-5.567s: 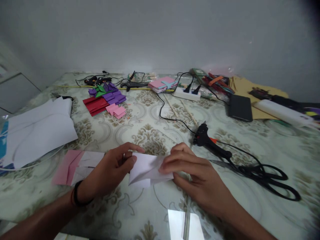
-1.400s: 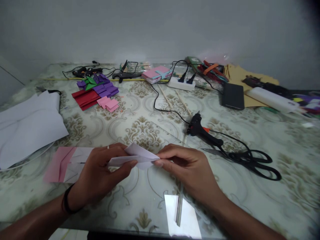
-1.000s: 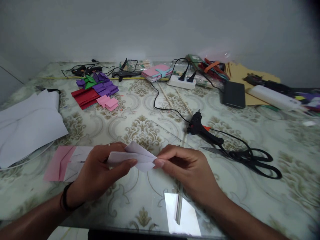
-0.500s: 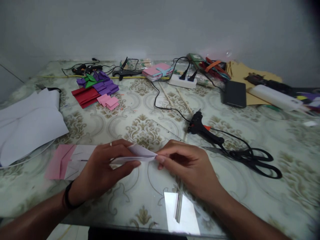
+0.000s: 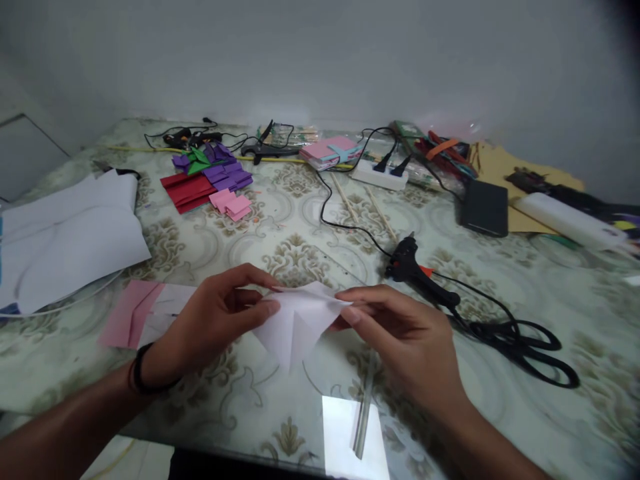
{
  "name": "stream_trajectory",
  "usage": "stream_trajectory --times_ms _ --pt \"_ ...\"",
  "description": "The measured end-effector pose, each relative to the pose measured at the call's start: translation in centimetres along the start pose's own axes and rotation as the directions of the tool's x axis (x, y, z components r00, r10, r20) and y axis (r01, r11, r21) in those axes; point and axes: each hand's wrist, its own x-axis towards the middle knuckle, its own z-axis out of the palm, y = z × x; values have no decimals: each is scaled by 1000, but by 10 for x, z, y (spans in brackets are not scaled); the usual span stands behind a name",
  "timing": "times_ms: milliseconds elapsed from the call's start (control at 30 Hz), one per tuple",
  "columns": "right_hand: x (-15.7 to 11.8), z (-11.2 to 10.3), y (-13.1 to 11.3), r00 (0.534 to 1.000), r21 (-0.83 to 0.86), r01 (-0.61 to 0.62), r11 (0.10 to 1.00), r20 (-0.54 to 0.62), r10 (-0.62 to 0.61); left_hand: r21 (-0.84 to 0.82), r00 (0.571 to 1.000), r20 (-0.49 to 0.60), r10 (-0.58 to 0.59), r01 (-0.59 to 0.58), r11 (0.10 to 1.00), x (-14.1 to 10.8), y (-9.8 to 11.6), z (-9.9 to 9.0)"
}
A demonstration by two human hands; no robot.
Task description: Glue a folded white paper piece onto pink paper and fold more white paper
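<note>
A creased sheet of white paper (image 5: 300,323) is held up just above the table between my two hands. My left hand (image 5: 220,313) pinches its left corner between thumb and fingers. On the other side, my right hand (image 5: 400,327) grips the right corner the same way. Folds run down the middle of the paper, and its lower points hang free. A folded pink and white paper (image 5: 131,315) lies beside my left wrist, partly covered by it. Just beyond my right hand rests a black glue gun (image 5: 417,273).
Black scissors (image 5: 525,343) lie right of my right hand. A clear glue stick (image 5: 364,420) lies near the front edge. White sheets (image 5: 75,240) cover the left side. Coloured folded papers (image 5: 200,180), a power strip (image 5: 381,175) and a black box (image 5: 484,208) stand farther back.
The white paper has turned from a narrow folded edge to show its broad, spread face. My hands have moved apart, each now pinching a corner. The camera view has shifted slightly.
</note>
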Motion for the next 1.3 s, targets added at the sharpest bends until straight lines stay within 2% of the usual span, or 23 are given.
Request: stream_trajectory --times_ms 100,167,300,400,533,667,833,1000,1133,1233,1300 --pt "2 1 3 990 28 -97 995 109 93 171 989 -51 141 -131 977 0 -3 1" --pt "2 1 8 975 27 -169 985 149 163 165 983 -45 176 -167 972 -2 -3 2" --pt "-1 1 22 970 77 -221 972 118 212 -43 998 9 66 -65 997 -3 -5 7" --pt "-2 0 27 971 124 -234 964 83 225 -100 998 62 -1 7 995 -4 -8 8" --pt "0 -1 27 970 195 -234 952 106 217 -130 999 26 43 -40 991 -3 -7 5" --pt "0 -4 26 971 185 -217 958 145 192 -111 995 5 97 -96 989 -4 -1 2" --pt "-1 -9 23 986 64 -111 992 128 102 -104 990 15 137 -135 985 -5 3 0" --pt "-2 -11 18 987 -75 -20 997 159 32 -106 982 -10 188 -189 976 -5 -1 -3" --pt "-3 -14 10 979 -119 79 990 198 -54 49 962 -9 272 -271 961 -7 -2 -7" --pt "-4 -13 3 964 -88 138 986 239 -114 308 895 19 446 -429 849 -8 1 -9" --pt "-4 -8 0 973 -72 97 993 219 -79 418 840 68 538 -513 750 -9 3 -9"
